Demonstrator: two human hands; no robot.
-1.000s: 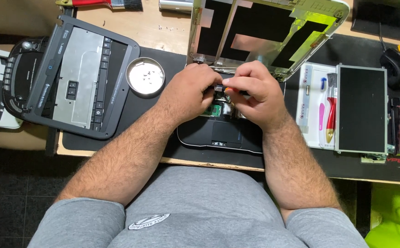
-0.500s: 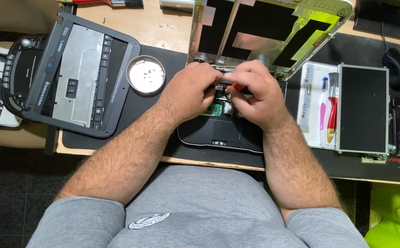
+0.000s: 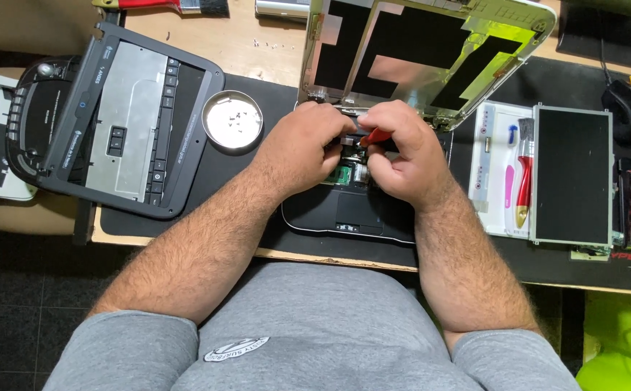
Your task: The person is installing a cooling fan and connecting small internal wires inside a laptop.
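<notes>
While both hands crowd the opened black laptop base [image 3: 344, 213], room is tight.
Right hand [image 3: 402, 156] pinches a red-handled screwdriver [image 3: 375, 136]; left hand [image 3: 308, 145] curls beside it, under the tilted lid's [image 3: 424, 51] edge.

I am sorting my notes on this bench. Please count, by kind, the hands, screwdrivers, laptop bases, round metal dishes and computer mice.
Hands: 2 (left hand, right hand)
Screwdriver: 1
Laptop base: 1
Round metal dish: 1
Computer mouse: 1
Total: 6
</notes>
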